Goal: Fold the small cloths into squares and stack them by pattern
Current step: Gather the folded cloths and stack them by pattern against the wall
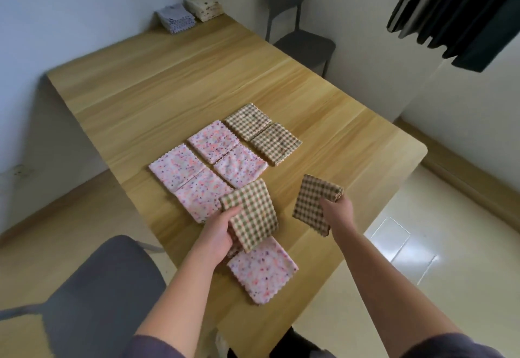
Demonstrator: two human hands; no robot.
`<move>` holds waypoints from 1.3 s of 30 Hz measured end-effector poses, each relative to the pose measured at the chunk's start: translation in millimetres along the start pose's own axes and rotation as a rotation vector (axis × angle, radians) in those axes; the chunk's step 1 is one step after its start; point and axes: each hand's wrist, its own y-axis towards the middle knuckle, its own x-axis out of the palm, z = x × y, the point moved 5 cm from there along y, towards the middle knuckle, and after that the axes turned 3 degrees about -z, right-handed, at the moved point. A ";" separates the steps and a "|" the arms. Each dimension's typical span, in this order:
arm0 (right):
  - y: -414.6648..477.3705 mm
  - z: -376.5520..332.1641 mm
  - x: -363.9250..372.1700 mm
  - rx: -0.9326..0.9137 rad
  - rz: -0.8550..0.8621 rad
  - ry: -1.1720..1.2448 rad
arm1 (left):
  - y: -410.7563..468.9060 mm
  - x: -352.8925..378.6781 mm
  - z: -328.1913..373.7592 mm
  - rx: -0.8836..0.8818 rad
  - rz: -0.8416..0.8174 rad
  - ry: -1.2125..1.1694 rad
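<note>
Left grip (222, 233) is curling round the left side of a folded green-and-pink checked cloth (251, 214), holding it lifted just above the bench (168, 81) by the near edge. Right grip (336, 211) is pinching a folded brown checked cloth (313, 202) at its right side, and the cloth is hanging tilted over the right edge. Two checked squares (249, 121) (277, 143) are lying touching near the bench middle, with a block of four pink speckled squares (208, 166) lying just left of them. A fifth speckled square (261, 270) is lying at the near edge, partly under the left-held cloth. Two finished stacks (191, 11) are sitting at the far corner. The step in hand is likely stacking the checks. Doing it well is meaning keeping each pinch on the folded side so the layers are not springing open, lowering flat, and squaring the zigzag edges before letting go. The two held checks are differing in colour (which lying square each matches is not readable), so comparing before stacking is looking wise.
</note>
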 end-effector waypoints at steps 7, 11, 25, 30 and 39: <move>-48.0 -20.9 24.0 -0.020 -0.100 0.133 | -19.2 -40.6 35.7 0.074 -0.049 -0.068; -71.5 -24.2 45.3 0.003 -0.133 0.159 | -16.8 -58.1 52.6 0.050 -0.058 -0.045; -147.2 -18.2 134.9 0.093 -0.004 0.318 | 1.6 -125.1 121.6 -0.072 -0.157 0.145; -150.8 -16.6 122.9 0.072 -0.012 0.298 | -1.0 -119.2 113.4 -0.076 -0.180 0.130; -154.9 -31.1 117.1 0.087 -0.052 0.287 | -15.0 -125.9 146.7 -0.005 -0.140 0.169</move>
